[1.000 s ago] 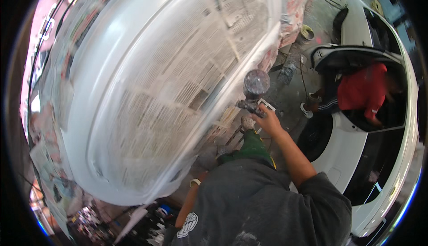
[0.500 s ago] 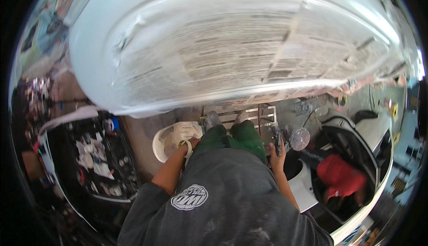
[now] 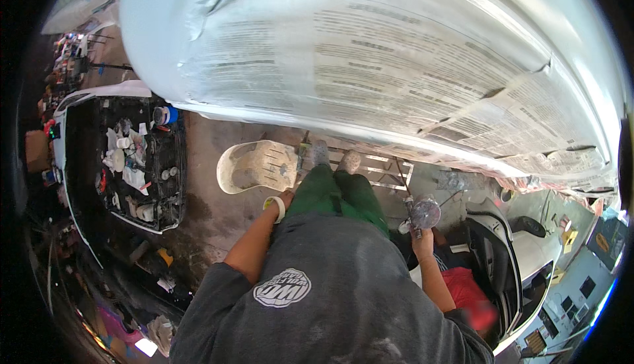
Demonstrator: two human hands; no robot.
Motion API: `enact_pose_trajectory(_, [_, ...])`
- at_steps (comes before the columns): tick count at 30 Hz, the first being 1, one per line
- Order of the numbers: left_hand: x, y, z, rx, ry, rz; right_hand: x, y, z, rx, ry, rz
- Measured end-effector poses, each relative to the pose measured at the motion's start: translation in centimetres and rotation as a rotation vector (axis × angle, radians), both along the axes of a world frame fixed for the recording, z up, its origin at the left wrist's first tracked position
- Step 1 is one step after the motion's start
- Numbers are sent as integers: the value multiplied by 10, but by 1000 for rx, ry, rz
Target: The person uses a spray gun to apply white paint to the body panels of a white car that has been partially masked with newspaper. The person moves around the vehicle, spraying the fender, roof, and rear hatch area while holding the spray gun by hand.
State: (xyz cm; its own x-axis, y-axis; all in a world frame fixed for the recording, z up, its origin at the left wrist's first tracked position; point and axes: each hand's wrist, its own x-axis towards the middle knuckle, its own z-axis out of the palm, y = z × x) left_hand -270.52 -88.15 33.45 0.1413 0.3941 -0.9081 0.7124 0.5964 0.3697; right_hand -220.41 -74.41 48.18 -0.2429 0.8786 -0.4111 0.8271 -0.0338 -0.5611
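Observation:
My right hand [image 3: 423, 242] is closed round the handle of a spray gun [image 3: 415, 215], held beside my right leg. On the gun sits a round clear cup [image 3: 426, 212]. My left hand [image 3: 285, 199] hangs by my left thigh, its fingers too hidden to tell their shape. Round that wrist is a pale ring [image 3: 273, 207], perhaps a roll of tape. In front of me spreads a large white vehicle body [image 3: 158, 54], its middle covered with taped newspaper sheets [image 3: 370, 67]. Both hands are apart from it.
I stand on a slatted metal platform [image 3: 386, 176]. A dirty white plastic chair [image 3: 254, 166] is close on the left. Beyond it, a dark open vehicle shell [image 3: 173, 186] holds litter. A person in red [image 3: 459, 291] is close at right, by a white car with an open door [image 3: 492, 265].
My view has turned, so the papered body slants down to the right. My right hand has turned the spray gun, and its cup now shows just above my fingers. The left hand stays by my thigh.

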Motion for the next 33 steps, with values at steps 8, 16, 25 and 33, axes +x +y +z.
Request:
enact_pose_trajectory(8, [5, -6, -33, -49, -5, 240, 54, -29, 14, -81, 27, -521])
enact_pose_trajectory(16, [24, -2, -18, -85, 76, 362, 21, -106, -33, -379, 247, -1252])
enact_pose_trajectory(25, [-6, -3, 4, -221, 230, 605, -33, -117, -109, -388, 519, -1413])
enact_pose_trajectory(33, [-40, 18, 33, -479, 150, 369, -61, -151, -213, -291, 648, -1633])
